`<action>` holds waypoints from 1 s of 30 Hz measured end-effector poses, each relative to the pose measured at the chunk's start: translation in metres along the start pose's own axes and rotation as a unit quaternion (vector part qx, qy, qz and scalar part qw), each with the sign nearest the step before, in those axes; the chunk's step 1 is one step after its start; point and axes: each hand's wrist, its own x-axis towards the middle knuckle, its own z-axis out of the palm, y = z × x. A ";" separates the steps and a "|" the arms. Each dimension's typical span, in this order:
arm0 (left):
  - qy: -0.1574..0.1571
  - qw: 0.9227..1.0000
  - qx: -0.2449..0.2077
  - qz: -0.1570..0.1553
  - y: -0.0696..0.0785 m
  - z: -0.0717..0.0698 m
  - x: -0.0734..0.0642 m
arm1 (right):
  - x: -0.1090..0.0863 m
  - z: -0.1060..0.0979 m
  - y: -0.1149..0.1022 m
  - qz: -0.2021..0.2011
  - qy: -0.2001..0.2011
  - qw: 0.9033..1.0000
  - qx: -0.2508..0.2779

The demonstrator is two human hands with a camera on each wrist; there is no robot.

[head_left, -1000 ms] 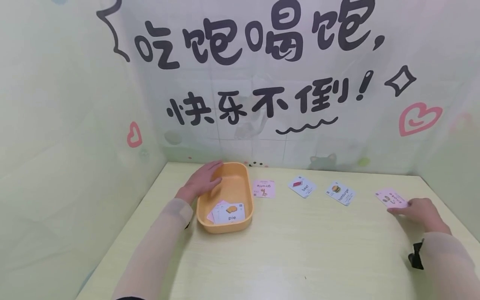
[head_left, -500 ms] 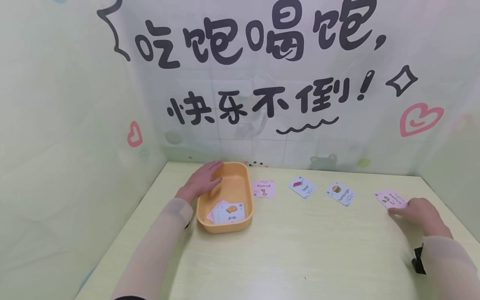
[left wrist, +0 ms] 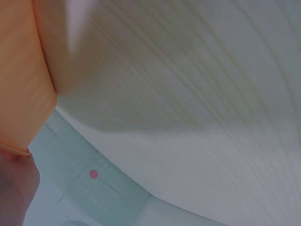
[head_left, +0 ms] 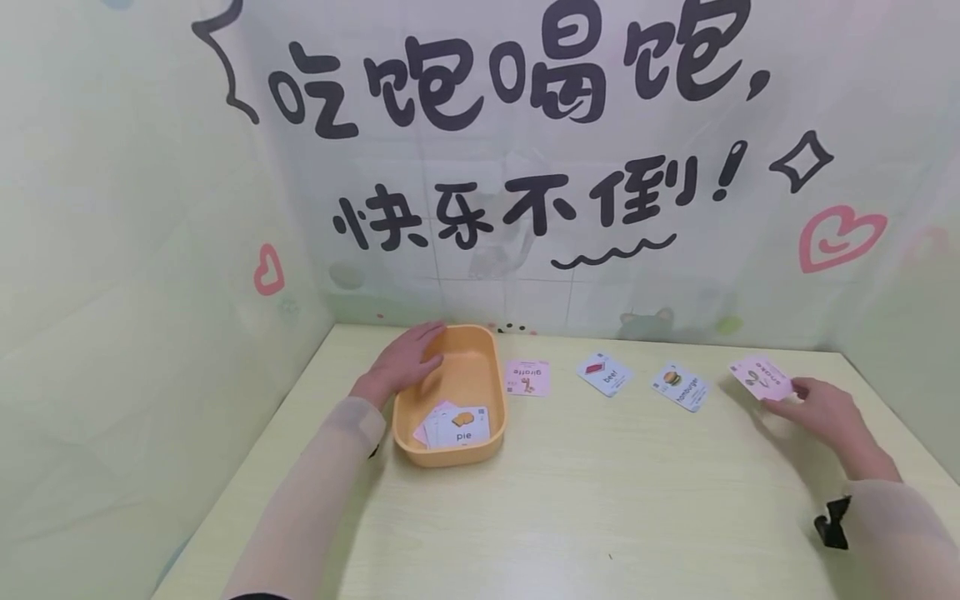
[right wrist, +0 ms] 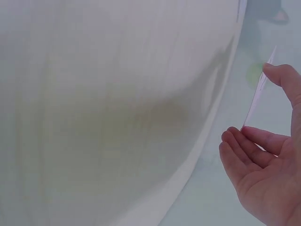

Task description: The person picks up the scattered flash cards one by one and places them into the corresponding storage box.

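Observation:
On the left of the table stands an orange tray [head_left: 501, 392] with several cards inside, a "pie" card [head_left: 467, 427] on top. My left hand [head_left: 401, 360] rests on the tray's left rim, fingers stretched toward the far corner and thumb over the inside. At the right, my right hand [head_left: 828, 412] pinches a pink "snake" card [head_left: 761, 377] between thumb and fingers. The card is raised off the table, its shadow below. In the right wrist view, the same snake card [right wrist: 257, 96] appears almost edge-on, held by the right hand [right wrist: 268, 155].
Between tray and right hand lie a pink "giraffe" card [head_left: 528, 377], a "beef" card [head_left: 604, 373] and a "hamburger" card [head_left: 681, 387]. The giraffe card is close beside the tray. A printed backdrop [head_left: 487, 283] rises behind the table [head_left: 570, 500].
My right hand has lifted the snake card off the table and moved it slightly left and away from me. The left hand, the tray and the other cards have stayed put.

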 end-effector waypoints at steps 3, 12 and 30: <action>0.000 1.000 0.002 0.000 -0.002 0.000 -0.001 | 0.001 0.003 -0.016 -0.023 0.016 1.000 0.009; 0.005 1.000 0.000 0.002 -0.005 0.002 -0.003 | 0.004 0.008 -0.071 -0.083 0.040 0.995 0.026; 0.006 1.000 -0.001 0.012 -0.007 0.002 -0.003 | 0.001 0.029 -0.185 -0.233 0.062 0.969 0.060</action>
